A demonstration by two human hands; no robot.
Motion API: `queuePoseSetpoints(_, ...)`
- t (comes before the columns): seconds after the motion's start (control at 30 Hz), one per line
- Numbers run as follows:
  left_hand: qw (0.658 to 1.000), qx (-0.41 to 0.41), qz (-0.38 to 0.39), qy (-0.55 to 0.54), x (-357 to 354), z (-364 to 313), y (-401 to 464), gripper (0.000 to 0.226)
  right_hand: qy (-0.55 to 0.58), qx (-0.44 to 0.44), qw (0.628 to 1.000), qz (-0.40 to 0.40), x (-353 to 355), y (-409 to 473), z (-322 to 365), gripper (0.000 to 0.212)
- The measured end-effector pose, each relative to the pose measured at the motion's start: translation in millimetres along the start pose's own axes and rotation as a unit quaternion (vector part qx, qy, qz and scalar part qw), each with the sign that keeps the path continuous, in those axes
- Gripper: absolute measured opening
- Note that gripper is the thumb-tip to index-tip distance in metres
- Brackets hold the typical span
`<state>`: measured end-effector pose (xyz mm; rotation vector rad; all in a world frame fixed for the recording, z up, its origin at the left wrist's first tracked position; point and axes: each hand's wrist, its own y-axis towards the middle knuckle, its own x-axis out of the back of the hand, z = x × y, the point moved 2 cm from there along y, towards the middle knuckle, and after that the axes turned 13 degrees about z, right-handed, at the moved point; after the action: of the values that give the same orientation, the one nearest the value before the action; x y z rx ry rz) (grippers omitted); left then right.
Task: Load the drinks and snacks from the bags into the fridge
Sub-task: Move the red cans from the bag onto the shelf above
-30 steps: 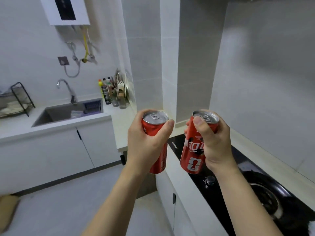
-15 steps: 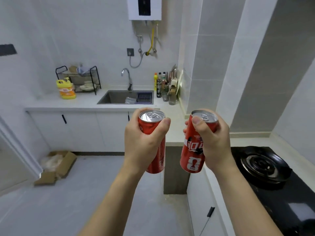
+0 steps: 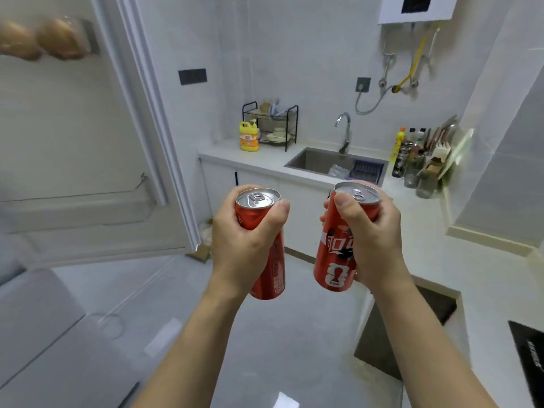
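Now, from my head camera: a red can in each hand, fridge door open at my left.

My left hand [image 3: 244, 240] wraps the left can [image 3: 266, 260] (thumb near its rim), and my right hand [image 3: 374, 242] grips the right can [image 3: 335, 254]; both stand upright, apart, over the floor. Beyond them the fridge door [image 3: 88, 142] shows a shelf with blurred brownish packets [image 3: 44, 39]. Farther back sits the sink [image 3: 318, 160].

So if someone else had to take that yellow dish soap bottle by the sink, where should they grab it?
Probably round the body of the yellow dish soap bottle, coming from its left or front: it stands upright on the counter, and the black dish rack crowds its right side. The pump top looks too small for a firm grip.
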<state>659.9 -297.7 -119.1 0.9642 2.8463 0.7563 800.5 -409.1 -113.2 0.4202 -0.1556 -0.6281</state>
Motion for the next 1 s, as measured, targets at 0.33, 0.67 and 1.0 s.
queuePoseSetpoints(0.33, 0.984, 0.014, -0.151, 0.093, 100, -6, -40, 0.042, 0.112, -0.001, 0.98, 0.165, -118, 18, -13, 0.031)
queuePoseSetpoints(0.67, 0.946, 0.006, -0.281, 0.161, 210, -36, -94, 0.037, 0.167, 0.0, 0.943, 0.287, -246, 8, 11, 0.035)
queuePoseSetpoints(1.0, 0.918, 0.001, -0.341, 0.202, 299, -63, -154, 0.037, 0.206, 0.009, 0.909, 0.362, -355, -29, 36, 0.039)
